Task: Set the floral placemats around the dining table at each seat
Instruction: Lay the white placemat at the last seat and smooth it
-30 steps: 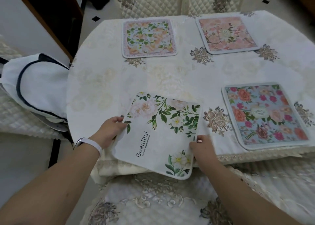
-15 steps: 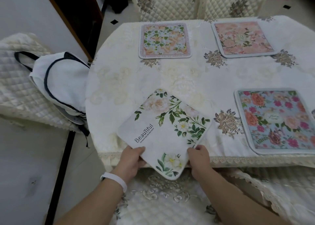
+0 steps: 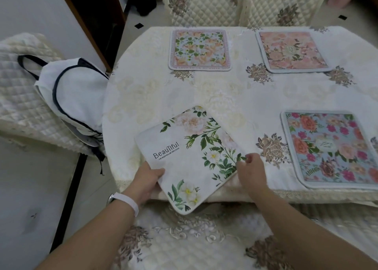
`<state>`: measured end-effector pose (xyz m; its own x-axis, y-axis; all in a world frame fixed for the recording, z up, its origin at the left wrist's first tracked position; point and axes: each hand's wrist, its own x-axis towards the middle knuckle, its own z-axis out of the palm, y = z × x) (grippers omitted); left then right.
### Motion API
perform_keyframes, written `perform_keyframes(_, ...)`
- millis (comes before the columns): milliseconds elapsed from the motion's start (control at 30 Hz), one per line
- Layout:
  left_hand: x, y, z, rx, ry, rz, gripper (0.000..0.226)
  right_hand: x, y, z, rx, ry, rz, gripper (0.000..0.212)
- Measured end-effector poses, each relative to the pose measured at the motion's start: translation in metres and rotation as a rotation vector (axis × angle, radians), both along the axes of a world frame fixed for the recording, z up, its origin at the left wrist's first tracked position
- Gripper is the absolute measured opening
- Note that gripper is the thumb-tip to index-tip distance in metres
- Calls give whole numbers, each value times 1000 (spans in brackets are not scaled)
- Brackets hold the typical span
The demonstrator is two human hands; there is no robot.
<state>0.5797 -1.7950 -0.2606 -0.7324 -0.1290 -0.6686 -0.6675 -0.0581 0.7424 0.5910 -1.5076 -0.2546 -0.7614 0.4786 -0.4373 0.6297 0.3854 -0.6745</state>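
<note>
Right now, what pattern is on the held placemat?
White placemat with green leaves, pale flowers, "Beautiful" text; head view.

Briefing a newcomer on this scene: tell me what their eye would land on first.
First, the white "Beautiful" placemat, skewed, its corner overhanging the table's near edge, held by the left hand and right hand. Next, the blue placemat with bright pink flowers at near right, and two paler floral mats along the far edge by the quilted chairs.

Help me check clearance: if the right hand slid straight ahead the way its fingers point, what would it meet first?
The right hand points up and slightly left across the white placemat's right corner. Beyond that lies only bare tablecloth, so the way looks free, though depth is uncertain.
</note>
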Motion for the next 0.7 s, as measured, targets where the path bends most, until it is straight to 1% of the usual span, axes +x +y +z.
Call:
perform_keyframes(100, -14, -5, 4, 3, 19, -72, 36, -24, 5, -1, 127, -11, 157, 46)
perform_keyframes(233, -34, -12, 3, -50, -1, -171, 37, -53, -1, -4, 177, -23, 273, 47)
perform_keyframes(333, -51, -17, 0, -102, -7, -256, 35, -72, -2, -10, 162, -52, 279, 50)
perform_keyframes(433, -67, -20, -3, -164, -21, -316, 36, -87, 2, -12, 99, -71, 229, 53)
perform_keyframes(500, -75, -19, -4, -180, -28, -334, 32, -95, 7, -15, 75, -92, 207, 49)
perform_keyframes(567, -81, -14, -3, -168, -34, -330, 29, -99, 12, -17, 95, -105, 210, 38)
perform_keyframes(700, -93, -12, -10, -212, -34, -284, 34, -97, 20, -16, 134, -106, 212, 24)
